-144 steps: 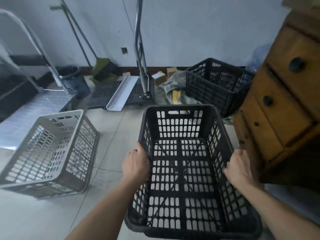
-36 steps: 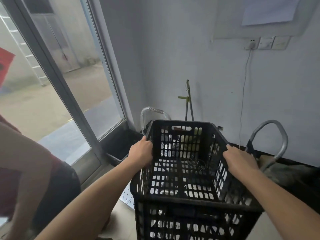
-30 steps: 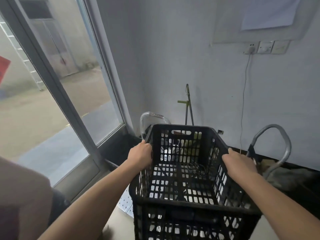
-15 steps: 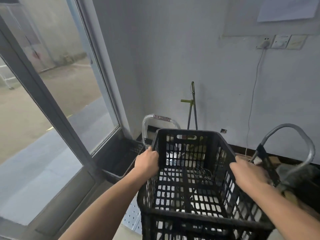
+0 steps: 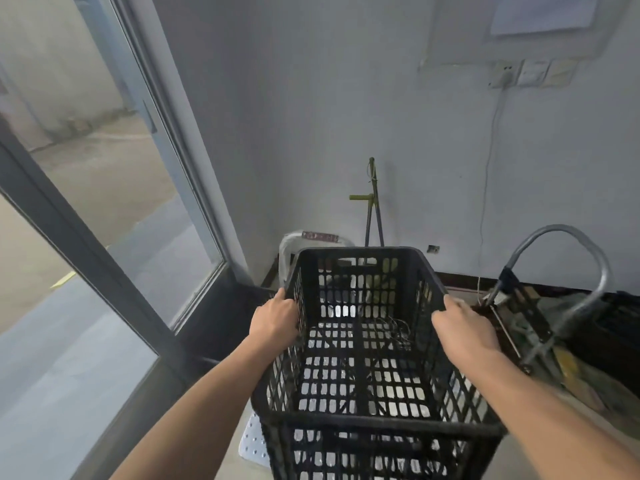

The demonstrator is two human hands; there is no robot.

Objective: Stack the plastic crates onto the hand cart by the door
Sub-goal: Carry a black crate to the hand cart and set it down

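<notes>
In the head view, a black plastic crate [image 5: 363,341] with lattice walls is held up in the middle of the picture, its open top turned to the camera. The left hand [image 5: 275,318] is closed over the crate's left rim, and the right hand [image 5: 462,327] is closed over the right rim, fingers wrapped down over the edge; both bare forearms reach in from the lower corners. Through the crate's slotted floor a pale, shiny metal surface is seen, and a perforated light metal platform [image 5: 254,445] shows just below the crate's near left corner. Whether the crate touches that platform cannot be told.

Behind the crate, a curved pale cart handle [image 5: 294,240] stands against the grey-white wall [image 5: 346,98]. Just right of that handle, a thin metal rod with a green crosspiece [image 5: 372,199] leans on the wall. Right of the crate, a bent steel tube handle [image 5: 568,237] rises over a dark frame and a heap of cloth-like clutter on the floor. A dark skirting strip runs along the wall's foot. Above the crate to the right, a row of wall sockets [image 5: 530,72] is mounted, from which a thin white cable [image 5: 488,168] hangs down. Left of the crate, a glass door in a dark frame [image 5: 69,237] gives onto a concrete yard outside.
</notes>
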